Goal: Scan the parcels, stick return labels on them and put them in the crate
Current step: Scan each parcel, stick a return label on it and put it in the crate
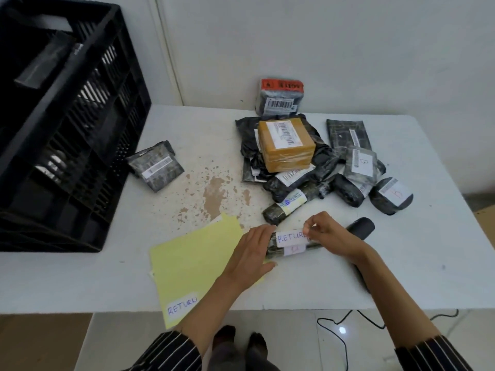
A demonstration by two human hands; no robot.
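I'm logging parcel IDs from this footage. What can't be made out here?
Head view only:
- Barcode digits on the piled parcels: too small, blurred.
- Return label: last letter covered by the right hand.
- Scanner: partly hidden behind that hand.
- Crate: cut by left edge, contents dark.

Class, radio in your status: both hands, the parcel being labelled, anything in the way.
Left hand flat, steadying parcel. Right hand pinching RETURN label onto it. Scanner behind right hand; stray parcel beside crate.
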